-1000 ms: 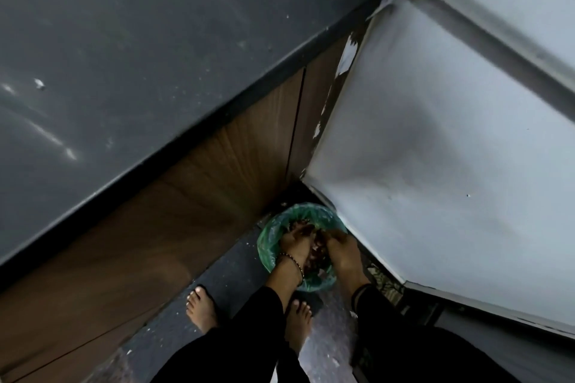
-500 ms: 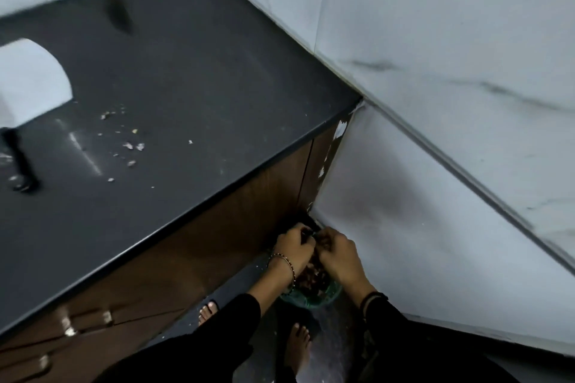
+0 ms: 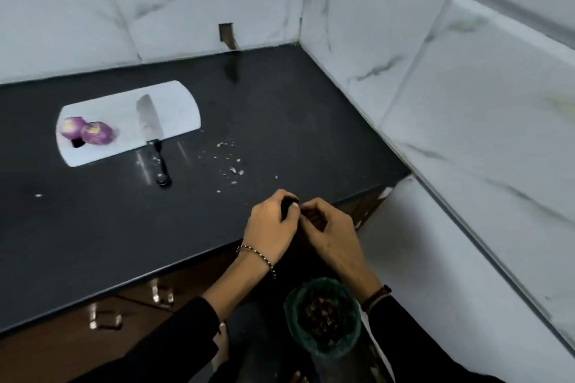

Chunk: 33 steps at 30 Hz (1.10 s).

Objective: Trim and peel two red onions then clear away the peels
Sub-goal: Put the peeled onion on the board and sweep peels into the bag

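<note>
While both forearms reach forward over the counter point(image 3: 280, 109) edge, your left hand point(image 3: 270, 228) and right hand point(image 3: 331, 235) meet at the fingertips, fingers curled inward. Whether either hand pinches anything cannot be determined. Two peeled onions point(image 3: 98, 134) lie touching on the cutting board point(image 3: 174, 109), beside the knife point(image 3: 150, 121). Peels point(image 3: 323, 317) fill the green-lined bin point(image 3: 291, 305) below your right wrist.

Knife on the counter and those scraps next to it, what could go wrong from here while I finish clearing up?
1. The knife lies half off the cutting board, handle toward the counter front; a hand sweeping the peel scraps could knock it.
2. Your left hand and right hand meet at the counter edge, well above the bin on the floor; bits falling from them may miss it.
</note>
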Tool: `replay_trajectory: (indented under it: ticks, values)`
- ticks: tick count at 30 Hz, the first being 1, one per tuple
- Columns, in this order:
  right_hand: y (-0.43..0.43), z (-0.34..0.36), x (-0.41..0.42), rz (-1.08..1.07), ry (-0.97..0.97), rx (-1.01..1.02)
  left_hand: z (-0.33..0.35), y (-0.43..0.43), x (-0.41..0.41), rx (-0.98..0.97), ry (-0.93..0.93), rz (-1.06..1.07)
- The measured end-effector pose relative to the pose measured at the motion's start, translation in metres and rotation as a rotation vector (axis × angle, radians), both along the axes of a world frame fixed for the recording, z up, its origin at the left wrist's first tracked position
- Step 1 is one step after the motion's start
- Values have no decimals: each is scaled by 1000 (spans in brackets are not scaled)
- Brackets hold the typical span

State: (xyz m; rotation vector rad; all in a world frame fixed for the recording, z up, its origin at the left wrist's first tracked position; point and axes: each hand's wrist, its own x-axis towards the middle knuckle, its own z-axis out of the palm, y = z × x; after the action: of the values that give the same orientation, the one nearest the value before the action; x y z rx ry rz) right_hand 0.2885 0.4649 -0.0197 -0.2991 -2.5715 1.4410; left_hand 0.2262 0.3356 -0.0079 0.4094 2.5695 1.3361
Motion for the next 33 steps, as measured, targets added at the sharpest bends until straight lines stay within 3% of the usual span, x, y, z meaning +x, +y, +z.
replay_trajectory:
  ticks: [3, 6, 10, 15, 21, 27, 33]
  values:
    - [-30, 1, -30, 156, 61, 98, 1, -30, -21, -10, 75, 139]
    - [-65, -10, -58, 448, 14, 199, -1, -62, -39, -43, 98, 254]
    - [-99, -29, -87, 777, 36, 705, -3, -100, -61, -98, 101, 342]
    - [-117, -31, -128, 561, 27, 855, 2, -128, -85, -102, 111, 425]
    - [-143, -28, -173, 655, 0, 877, 7, -139, -115, -86, 178, 466]
    - [-149, -30, -220, 610, -41, 942, 10, -138, -149, -87, 197, 453]
    - [-149, -26, -221, 282, -201, 918, 11, -132, -168, -114, 183, 371]
